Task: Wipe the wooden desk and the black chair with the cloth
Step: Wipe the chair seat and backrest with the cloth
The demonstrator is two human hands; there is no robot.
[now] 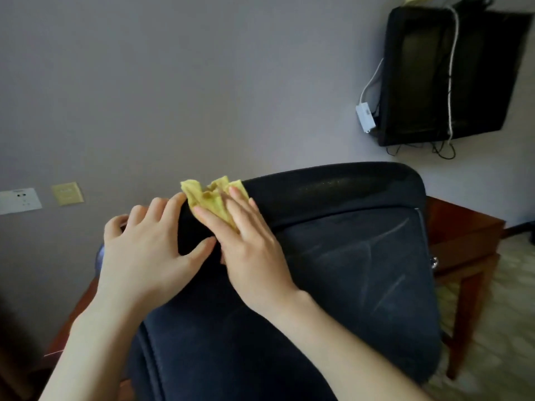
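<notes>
The black chair [347, 256] fills the middle of the view, its padded back facing me. A crumpled yellow cloth [210, 195] lies on the top left of the chair back. My right hand [246, 244] presses the cloth flat against the chair with straight fingers. My left hand [144, 244] rests on the chair's upper left corner, its fingers curled over the top edge. The wooden desk [466, 244] stands behind the chair on the right, and part of its top shows at the lower left too.
A black wall-mounted screen [451, 73] with white and black cables hangs at the upper right. A white adapter box [366, 117] dangles beside it. Wall sockets [20, 200] and a yellowish plate [68, 193] sit on the grey wall at left. Pale patterned floor shows at right.
</notes>
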